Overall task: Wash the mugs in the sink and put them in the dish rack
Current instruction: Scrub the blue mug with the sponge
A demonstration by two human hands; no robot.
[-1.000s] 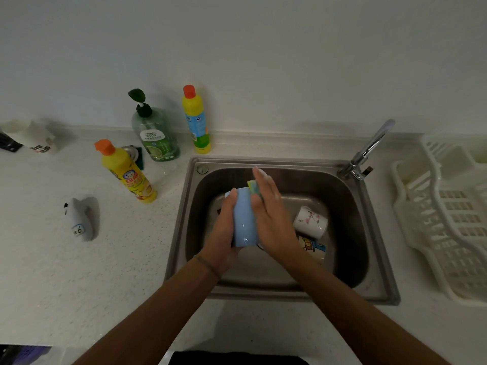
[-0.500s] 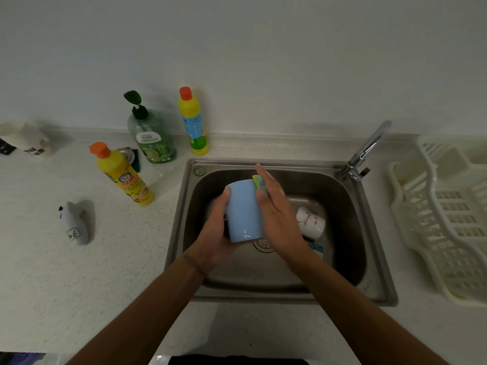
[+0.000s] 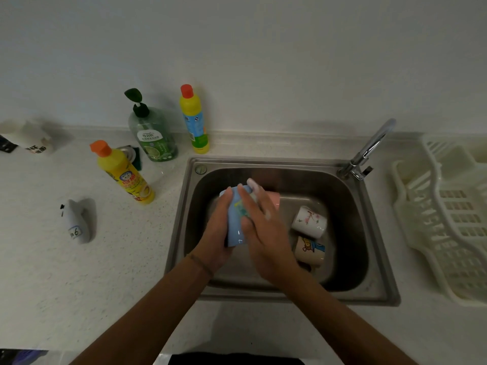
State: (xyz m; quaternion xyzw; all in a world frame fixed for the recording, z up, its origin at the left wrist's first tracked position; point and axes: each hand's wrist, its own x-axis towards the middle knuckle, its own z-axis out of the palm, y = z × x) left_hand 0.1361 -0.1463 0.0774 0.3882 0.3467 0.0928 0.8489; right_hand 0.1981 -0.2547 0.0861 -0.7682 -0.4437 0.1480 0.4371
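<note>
Over the steel sink [image 3: 379, 275] my left hand [image 3: 220, 233] grips a light blue mug [image 3: 235, 227] from the left. My soapy right hand [image 3: 261, 227] presses a yellow-green sponge [image 3: 243, 210] against the mug's right side. A pink mug [image 3: 274, 199] peeks out behind my right hand. Two more mugs lie on their sides in the basin: a white one with pink flowers [image 3: 309, 221] and a cream one with a cartoon print [image 3: 308, 250]. The cream dish rack [image 3: 448, 219] stands on the counter at the right.
The faucet [image 3: 369, 151] rises at the sink's back right corner. Left of the sink stand two yellow bottles [image 3: 123, 173] [image 3: 194, 119] and a green soap dispenser [image 3: 151, 133]. A small white object [image 3: 77, 221] lies on the left counter; a white mug [image 3: 34, 142] sits far left.
Both hands and the blue mug have dropped lower into the sink. My right hand has slid the sponge down the mug's side. The pink mug now shows behind.
</note>
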